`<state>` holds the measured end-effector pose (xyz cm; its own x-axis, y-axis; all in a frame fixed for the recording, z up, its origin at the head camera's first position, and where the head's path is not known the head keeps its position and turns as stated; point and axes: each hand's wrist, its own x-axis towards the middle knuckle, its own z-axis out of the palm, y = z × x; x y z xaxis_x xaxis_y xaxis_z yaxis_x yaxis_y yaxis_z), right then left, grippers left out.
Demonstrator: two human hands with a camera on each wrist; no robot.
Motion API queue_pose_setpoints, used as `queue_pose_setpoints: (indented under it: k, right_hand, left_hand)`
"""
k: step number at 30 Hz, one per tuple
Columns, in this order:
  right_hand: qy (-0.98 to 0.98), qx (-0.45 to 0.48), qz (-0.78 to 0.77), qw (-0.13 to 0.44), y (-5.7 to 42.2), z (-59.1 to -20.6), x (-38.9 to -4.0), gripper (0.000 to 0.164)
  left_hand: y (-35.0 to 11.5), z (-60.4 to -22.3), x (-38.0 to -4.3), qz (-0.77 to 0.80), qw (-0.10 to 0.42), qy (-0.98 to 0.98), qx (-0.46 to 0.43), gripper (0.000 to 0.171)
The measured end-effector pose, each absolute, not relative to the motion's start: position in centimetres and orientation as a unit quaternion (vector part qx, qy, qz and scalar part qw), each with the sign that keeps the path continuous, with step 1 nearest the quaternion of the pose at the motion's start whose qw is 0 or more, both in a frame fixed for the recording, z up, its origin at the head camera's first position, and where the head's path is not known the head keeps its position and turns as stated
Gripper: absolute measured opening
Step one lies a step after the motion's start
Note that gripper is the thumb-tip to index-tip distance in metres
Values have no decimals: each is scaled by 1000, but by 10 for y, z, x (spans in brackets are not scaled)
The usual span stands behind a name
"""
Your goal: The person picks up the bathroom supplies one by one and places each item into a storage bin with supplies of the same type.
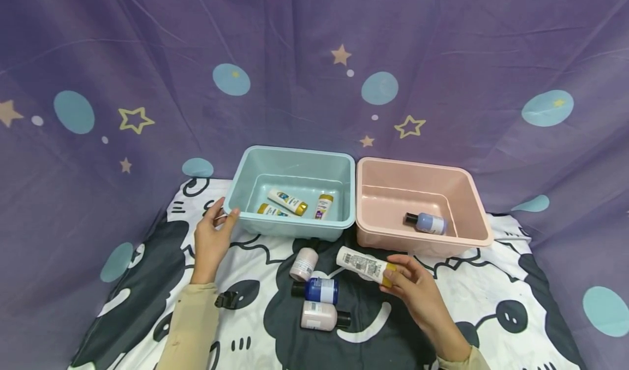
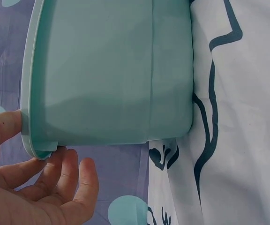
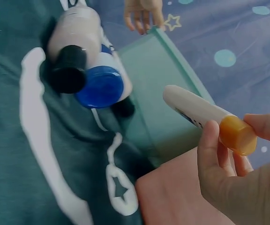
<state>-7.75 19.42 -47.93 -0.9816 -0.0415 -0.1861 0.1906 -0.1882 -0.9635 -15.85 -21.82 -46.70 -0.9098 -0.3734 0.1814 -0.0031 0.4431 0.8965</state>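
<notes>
My right hand pinches a white tube with a gold cap by its cap end, above the cloth in front of the bins. In the right wrist view the tube points away from the fingers. At the near left corner of the teal bin, my left hand grips the rim, thumb on one side and fingers beneath. Inside that bin lie three similar tubes, one of them a white tube near the middle. A lavender bottle with a black cap lies in the pink bin.
On the patterned cloth in front of the bins lie a pale pink bottle, a dark blue bottle and another pale pink bottle with a black cap. A purple curtain hangs behind the bins.
</notes>
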Motion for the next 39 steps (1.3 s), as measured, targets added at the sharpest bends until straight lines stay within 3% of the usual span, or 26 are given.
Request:
queue_pose_setpoints:
  k: [16, 30, 39]
  right_hand:
    - [621, -34, -782, 44, 183, -423, -118, 32]
    - [576, -47, -815, 45, 129, -362, -207, 41]
    - [593, -17, -804, 45, 94, -344, -273, 29]
  left_hand:
    - [-219, -468, -160, -512, 185, -831, 114, 61]
    - [-220, -469, -159, -513, 185, -831, 114, 60]
    - [-219, -469, -158, -517, 184, -828, 113, 61]
